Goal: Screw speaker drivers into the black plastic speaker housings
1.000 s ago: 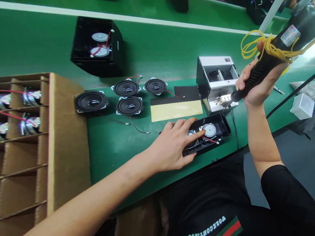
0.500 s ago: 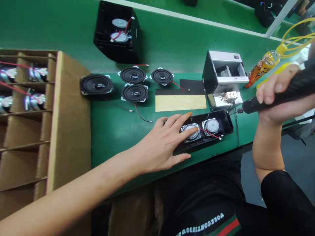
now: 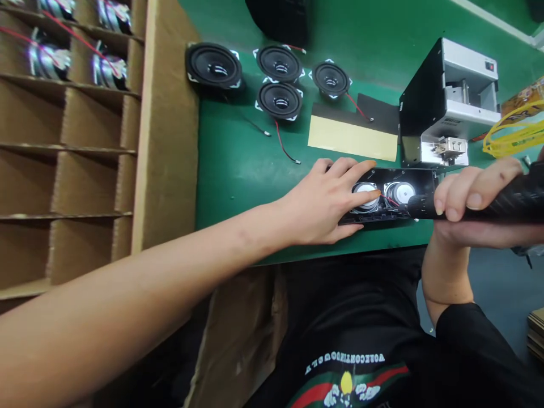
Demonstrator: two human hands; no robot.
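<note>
table (image 3: 238,170): green, under the left hand (image 3: 327,204) and the right hand (image 3: 476,209)
cardboard rack (image 3: 165,113): well off to the left of the left grip
grey machine (image 3: 450,107): just behind the right grip
black case (image 3: 427,180): on the table's near edge, under the left grip, two round speakers (image 3: 399,192) inside
left hand: grip wide open, flat, pressing down on the black case
right hand: grip wrapped tight round the black tool (image 3: 514,198), its tip at the case
step: looks like fixing a speaker in with the tool
next: needs the case kept from sliding and the tip held straight
</note>
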